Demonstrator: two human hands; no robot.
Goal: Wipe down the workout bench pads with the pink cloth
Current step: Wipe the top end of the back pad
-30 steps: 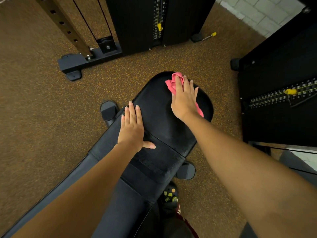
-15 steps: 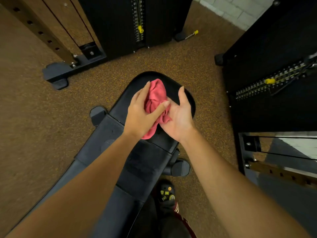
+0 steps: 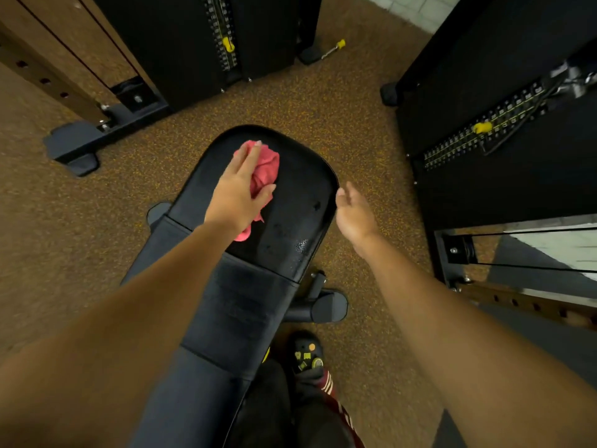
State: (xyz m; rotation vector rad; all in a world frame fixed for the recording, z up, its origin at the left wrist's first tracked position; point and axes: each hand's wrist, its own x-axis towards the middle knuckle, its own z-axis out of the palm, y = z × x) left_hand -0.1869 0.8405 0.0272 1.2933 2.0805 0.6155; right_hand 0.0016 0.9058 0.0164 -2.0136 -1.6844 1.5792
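Observation:
The black workout bench runs from the lower left up to its rounded seat pad (image 3: 300, 202) in the middle. A crumpled pink cloth (image 3: 265, 171) lies on the far left part of that pad. My left hand (image 3: 240, 185) presses down on the cloth with straight fingers, thumb alongside it. My right hand (image 3: 353, 210) hovers just off the pad's right edge, fingers relaxed, holding nothing. Wet specks show on the pad's near right part. The back pad (image 3: 239, 305) lies closer to me, partly under my left forearm.
Black weight-stack machines with yellow pins stand ahead (image 3: 223, 40) and at the right (image 3: 491, 134). A machine base foot (image 3: 74, 147) sits at the left on the brown speckled floor. The bench's foot (image 3: 326, 307) and my shoe (image 3: 305, 355) are below the seat.
The cloth passed from my right hand to my left. My left hand now presses it on the pad's far left, and my right hand has drawn away to the right edge.

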